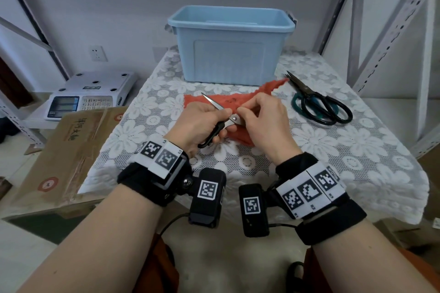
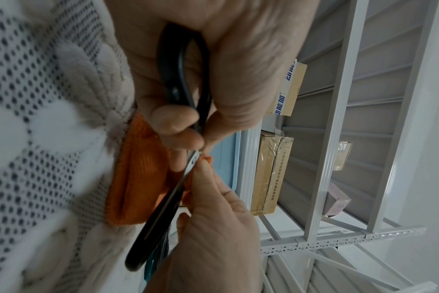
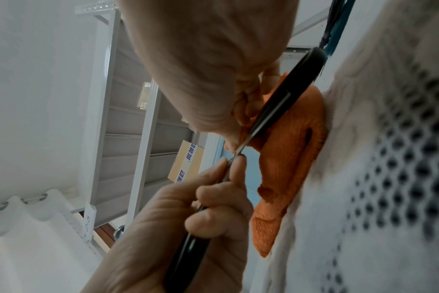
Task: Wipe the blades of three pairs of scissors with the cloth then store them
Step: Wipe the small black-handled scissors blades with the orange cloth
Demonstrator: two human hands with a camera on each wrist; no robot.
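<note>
My left hand (image 1: pixel 202 122) grips the black handles of a small pair of scissors (image 1: pixel 229 121) above the orange cloth (image 1: pixel 202 100), blades apart. One silver blade points up and left; the other is hidden under my right hand (image 1: pixel 260 114), which pinches a fold of cloth round it near the pivot. The left wrist view shows the left hand (image 2: pixel 226 59) on the handle of the scissors (image 2: pixel 180 75), beside the cloth (image 2: pixel 138 178) and the right hand (image 2: pixel 211 237). In the right wrist view the right hand (image 3: pixel 201 59) pinches cloth (image 3: pixel 288 158) at the scissors (image 3: pixel 278 101).
Two larger pairs of scissors (image 1: pixel 319 102), one black-handled and one teal-handled, lie on the lace tablecloth (image 1: pixel 357 150) to the right. A light blue plastic bin (image 1: pixel 229 47) stands open at the back. A cardboard box (image 1: pixel 66 150) and a scale (image 1: pixel 92 95) sit to the left.
</note>
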